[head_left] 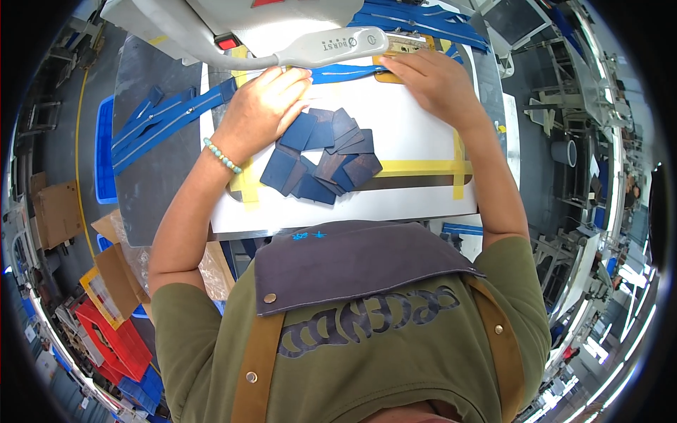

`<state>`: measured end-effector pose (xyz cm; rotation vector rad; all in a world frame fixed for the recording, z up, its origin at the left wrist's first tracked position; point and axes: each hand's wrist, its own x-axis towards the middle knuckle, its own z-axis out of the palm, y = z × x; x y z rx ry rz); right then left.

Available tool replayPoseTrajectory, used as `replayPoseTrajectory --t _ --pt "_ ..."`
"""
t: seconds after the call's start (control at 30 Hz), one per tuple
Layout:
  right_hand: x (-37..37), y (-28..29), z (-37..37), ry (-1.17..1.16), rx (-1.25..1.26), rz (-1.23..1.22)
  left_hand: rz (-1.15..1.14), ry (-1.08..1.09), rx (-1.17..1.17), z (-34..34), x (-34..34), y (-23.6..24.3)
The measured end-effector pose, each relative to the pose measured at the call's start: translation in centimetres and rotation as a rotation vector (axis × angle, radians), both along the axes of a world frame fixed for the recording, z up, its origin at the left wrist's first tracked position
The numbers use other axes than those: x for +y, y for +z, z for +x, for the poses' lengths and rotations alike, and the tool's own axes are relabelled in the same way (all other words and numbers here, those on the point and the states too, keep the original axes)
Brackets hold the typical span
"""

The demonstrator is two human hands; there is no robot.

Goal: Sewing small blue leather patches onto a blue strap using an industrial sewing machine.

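Note:
A narrow blue zipper (344, 72) stretches across the white work surface between my two hands, below the machine head. My left hand (271, 102), with a beaded bracelet at its wrist, has its fingers together on the zipper's left end; the fingertips are partly hidden under the lamp arm. At the other end, my right hand (434, 81) pinches the zipper with its thumb and fingers beside a yellowish metal plate (409, 44). Just below my left hand lies a ring of overlapping dark blue patches (300, 130).
A white sewing machine (247, 25) with a pale lamp (335, 46) overhangs the far side. More blue zippers lie in a bundle (169, 120) at left and a pile (423, 21) at far right. Yellow tape (416, 168) crosses the surface. A blue bin (106, 151) stands left.

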<state>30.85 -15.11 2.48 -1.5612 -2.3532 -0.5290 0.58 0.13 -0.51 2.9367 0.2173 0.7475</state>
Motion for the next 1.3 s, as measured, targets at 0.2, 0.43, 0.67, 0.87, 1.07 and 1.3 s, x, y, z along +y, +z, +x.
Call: replayPoseTrajectory --t 0.2,0.43,0.67,0.87,1.07,1.3 --pt "-3.0 1.5 4.9 -0.228 -0.153 0.075 -0.003 0.000 0.008 0.0 0.0 0.0" --pt "-3.2 3.3 3.6 -0.154 -0.059 -0.016 -0.017 0.010 0.035 0.1 -0.1 -0.2" --pt "0.9 -0.5 -3.9 0.139 0.282 -0.151 -0.014 0.006 0.003 0.0 -0.2 -0.3" --pt "1.7 -3.0 -5.9 0.151 0.357 -0.180 -0.030 0.016 -0.005 0.0 -0.3 0.1" --pt "1.9 -1.7 -6.2 0.148 0.389 -0.263 -0.012 -0.007 0.025 -0.3 -0.1 -0.4" --pt "7.9 -2.4 -4.2 0.031 1.245 -0.287 -0.003 0.000 -0.020 0.0 -0.1 -0.3"
